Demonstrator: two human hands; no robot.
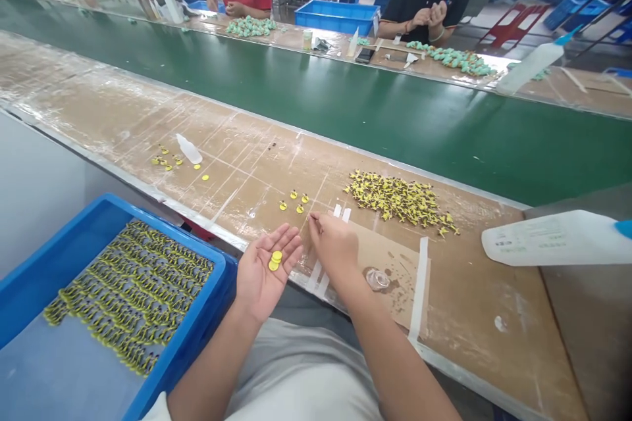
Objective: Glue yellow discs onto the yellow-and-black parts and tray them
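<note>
My left hand (266, 273) is palm up with its fingers stretched out, holding a few small yellow discs (275, 260) in the palm. Just to its right, my right hand (333, 240) is closed in a pinch above the table edge. Whatever lies between its fingertips is too small to make out. Beyond the fingertips, several tiny yellow-and-black figures (300, 208) stand on yellow discs. A heap of loose yellow-and-dark figures (399, 197) lies farther right. By my right forearm, a small clear dish (378, 279) sits on a taped cardboard sheet (407, 263) with brown spots.
A blue crate (217, 316) at lower left holds rows of figures. A small white bottle (189, 148) lies on the table (237, 151) at left, beside more figures and discs. A large white bottle (548, 238) is at right. Across the green belt (306, 102), people handle mint-green pieces (454, 59).
</note>
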